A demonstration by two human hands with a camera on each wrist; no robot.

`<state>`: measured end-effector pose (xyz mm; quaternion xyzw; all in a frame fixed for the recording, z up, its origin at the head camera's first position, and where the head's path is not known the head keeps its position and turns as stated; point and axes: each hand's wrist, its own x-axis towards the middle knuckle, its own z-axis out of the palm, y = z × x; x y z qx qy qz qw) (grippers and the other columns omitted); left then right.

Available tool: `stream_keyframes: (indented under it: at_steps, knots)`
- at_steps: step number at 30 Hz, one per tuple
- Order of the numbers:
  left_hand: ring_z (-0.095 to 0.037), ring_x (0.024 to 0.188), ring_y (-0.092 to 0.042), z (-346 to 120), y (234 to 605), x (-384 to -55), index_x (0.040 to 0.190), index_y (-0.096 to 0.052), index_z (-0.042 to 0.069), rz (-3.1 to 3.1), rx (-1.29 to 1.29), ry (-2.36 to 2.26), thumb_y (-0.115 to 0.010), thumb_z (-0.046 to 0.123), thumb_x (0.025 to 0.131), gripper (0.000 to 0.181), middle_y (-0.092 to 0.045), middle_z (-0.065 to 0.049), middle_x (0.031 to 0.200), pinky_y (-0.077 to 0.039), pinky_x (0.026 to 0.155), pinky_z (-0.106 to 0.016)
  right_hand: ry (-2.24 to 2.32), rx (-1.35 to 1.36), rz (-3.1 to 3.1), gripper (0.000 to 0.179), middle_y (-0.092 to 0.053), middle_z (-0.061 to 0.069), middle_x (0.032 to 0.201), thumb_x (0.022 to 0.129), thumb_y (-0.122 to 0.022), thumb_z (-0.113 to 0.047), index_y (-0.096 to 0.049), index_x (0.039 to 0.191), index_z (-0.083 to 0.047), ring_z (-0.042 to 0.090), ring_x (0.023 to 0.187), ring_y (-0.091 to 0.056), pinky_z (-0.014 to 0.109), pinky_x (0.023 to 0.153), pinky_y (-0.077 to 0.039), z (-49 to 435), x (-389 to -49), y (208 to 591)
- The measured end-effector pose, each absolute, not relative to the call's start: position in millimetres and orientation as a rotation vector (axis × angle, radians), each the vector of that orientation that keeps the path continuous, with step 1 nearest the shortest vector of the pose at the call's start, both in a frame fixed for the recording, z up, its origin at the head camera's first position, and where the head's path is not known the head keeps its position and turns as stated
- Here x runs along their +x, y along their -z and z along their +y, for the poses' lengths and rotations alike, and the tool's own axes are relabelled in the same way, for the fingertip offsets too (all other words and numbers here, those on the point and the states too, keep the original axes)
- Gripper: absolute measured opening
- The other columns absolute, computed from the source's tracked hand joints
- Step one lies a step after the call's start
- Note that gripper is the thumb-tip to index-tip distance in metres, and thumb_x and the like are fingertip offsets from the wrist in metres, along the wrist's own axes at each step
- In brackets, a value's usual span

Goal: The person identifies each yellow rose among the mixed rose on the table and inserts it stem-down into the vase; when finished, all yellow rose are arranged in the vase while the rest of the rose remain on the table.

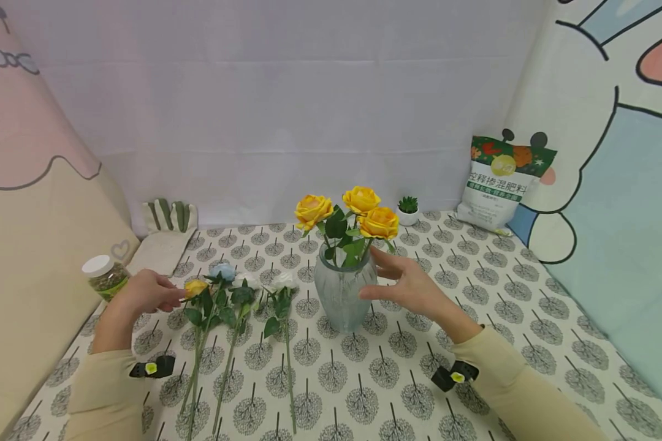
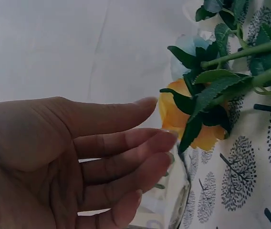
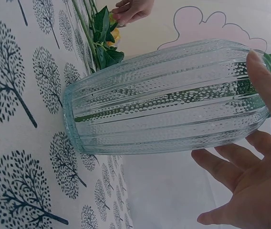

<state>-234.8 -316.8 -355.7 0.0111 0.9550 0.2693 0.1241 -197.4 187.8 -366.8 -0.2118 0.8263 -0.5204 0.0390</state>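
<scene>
Ribbed, dimpled clear glass vase (image 1: pixel 342 294) stands upright at mid-table on the tree-print cloth (image 1: pixel 474 275). It bulges in the middle and narrows at the neck. Three yellow fabric-looking roses (image 1: pixel 346 214) with green serrated leaves stick out of its mouth. The stems inside show only as blurred green streaks through the textured glass in the right wrist view.

Right hand (image 1: pixel 414 285): open, fingers spread and straight, palm toward the vase's right side. The thumb tip (image 3: pixel 262 71) touches the glass near the rim. The other fingers sit just off the wall; contact can't be confirmed.

Left hand (image 1: pixel 143 293): relaxed, fingers nearly straight, not wrapped around anything. Fingertips (image 2: pixel 161 143) are at the head of a single yellow rose (image 1: pixel 195 288) lying flat on the cloth; touching or just short of it, can't tell. In the left wrist view, leaves cover part of that bloom.

Beside it lie a pale blue rose (image 1: pixel 222 271) and a white rose (image 1: pixel 283 281), with long thin green stems running toward the near table edge and crossing each other, so it's hard to match stem to head.

Rear left: white-lidded clear jar (image 1: pixel 103 275) with greenish contents, and a striped canvas glove (image 1: pixel 168 229), partly folded against the backdrop. Rear right: small potted succulent (image 1: pixel 407 210) and a printed white bag (image 1: pixel 499 184), text too small to read.

Black wrist-mounted clips (image 1: pixel 153 367) on both beige sleeves; sleeves cut off by the frame bottom.
</scene>
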Motion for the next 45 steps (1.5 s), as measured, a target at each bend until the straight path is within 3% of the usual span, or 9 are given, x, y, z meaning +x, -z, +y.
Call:
stream_keyframes:
  at_steps: [5, 9, 13, 22, 31, 35, 39, 43, 45]
  knots:
    - [-0.020, 0.063, -0.066, -313, 374, -241, 0.081, -0.075, -0.003, 2.694, 0.109, -0.790, -0.069, 0.024, 0.095, 0.031, -0.070, -0.008, 0.072, -0.048, 0.052, -0.031, 1.599, -0.662, 2.538, 0.093, -0.033, 0.006, 0.159, 0.081, -0.085, -0.035, -0.034, 0.156, -0.015, 0.039, 0.133, -0.048, 0.056, 0.105, -0.043, 189, -198, 368]
    - [-0.012, 0.049, -0.050, -310, 386, -244, 0.068, -0.070, 0.001, 2.687, 0.136, -0.795, -0.070, 0.019, 0.095, 0.033, -0.060, -0.003, 0.058, -0.037, 0.047, -0.026, 1.600, -0.680, 2.543, 0.092, -0.033, 0.006, 0.159, 0.081, -0.085, -0.034, -0.034, 0.156, -0.014, 0.039, 0.133, -0.049, 0.054, 0.104, -0.045, 189, -198, 367]
    - [-0.010, 0.046, -0.036, -308, 392, -248, 0.062, -0.063, 0.005, 2.686, 0.175, -0.774, -0.067, 0.020, 0.097, 0.038, -0.048, 0.002, 0.052, -0.035, 0.047, -0.026, 1.588, -0.678, 2.550, 0.093, -0.033, 0.006, 0.159, 0.081, -0.085, -0.035, -0.034, 0.156, -0.014, 0.039, 0.132, -0.049, 0.053, 0.103, -0.046, 189, -198, 366]
    - [-0.015, 0.058, -0.057, -306, 396, -249, 0.070, -0.068, 0.005, 2.582, 0.022, -0.954, -0.063, 0.021, 0.099, 0.033, -0.067, -0.004, 0.069, -0.045, 0.050, -0.028, 1.574, -0.672, 2.574, 0.093, -0.034, 0.006, 0.158, 0.080, -0.085, -0.036, -0.034, 0.156, -0.014, 0.039, 0.131, -0.050, 0.053, 0.104, -0.045, 188, -198, 365]
    - [-0.011, 0.051, -0.044, -303, 396, -247, 0.062, -0.053, 0.012, 2.517, 0.017, -1.019, -0.062, 0.023, 0.101, 0.041, -0.060, -0.002, 0.062, -0.040, 0.048, -0.026, 1.580, -0.684, 2.574, 0.092, -0.034, 0.006, 0.158, 0.081, -0.085, -0.036, -0.035, 0.155, -0.014, 0.039, 0.131, -0.051, 0.053, 0.103, -0.046, 188, -199, 366]
    - [-0.016, 0.059, -0.058, -304, 393, -248, 0.084, -0.070, -0.006, 2.517, 0.061, -1.023, -0.061, 0.017, 0.101, 0.030, -0.065, -0.003, 0.071, -0.046, 0.050, -0.028, 1.574, -0.679, 2.580, 0.093, -0.034, 0.005, 0.158, 0.081, -0.085, -0.036, -0.035, 0.156, -0.015, 0.039, 0.131, -0.051, 0.053, 0.103, -0.046, 188, -199, 366]
    - [-0.022, 0.072, -0.068, -310, 395, -249, 0.118, -0.065, -0.014, 2.523, 0.113, -0.999, -0.060, 0.012, 0.101, 0.032, -0.072, -0.010, 0.087, -0.052, 0.053, -0.030, 1.568, -0.672, 2.582, 0.093, -0.034, 0.004, 0.158, 0.080, -0.085, -0.037, -0.034, 0.156, -0.017, 0.039, 0.131, -0.051, 0.053, 0.103, -0.046, 188, -200, 367]
    - [-0.019, 0.065, -0.065, -315, 400, -249, 0.123, -0.060, -0.017, 2.484, 0.133, -1.017, -0.058, 0.012, 0.102, 0.036, -0.073, -0.012, 0.086, -0.051, 0.053, -0.029, 1.569, -0.666, 2.580, 0.093, -0.034, 0.004, 0.158, 0.080, -0.085, -0.036, -0.034, 0.156, -0.017, 0.038, 0.131, -0.050, 0.053, 0.103, -0.046, 188, -199, 367]
    - [-0.015, 0.059, -0.059, -317, 402, -250, 0.114, -0.065, -0.016, 2.459, 0.118, -1.041, -0.057, 0.014, 0.102, 0.032, -0.073, -0.011, 0.083, -0.050, 0.053, -0.028, 1.570, -0.663, 2.576, 0.093, -0.034, 0.004, 0.158, 0.080, -0.085, -0.036, -0.034, 0.156, -0.017, 0.038, 0.131, -0.050, 0.053, 0.103, -0.045, 188, -199, 368]
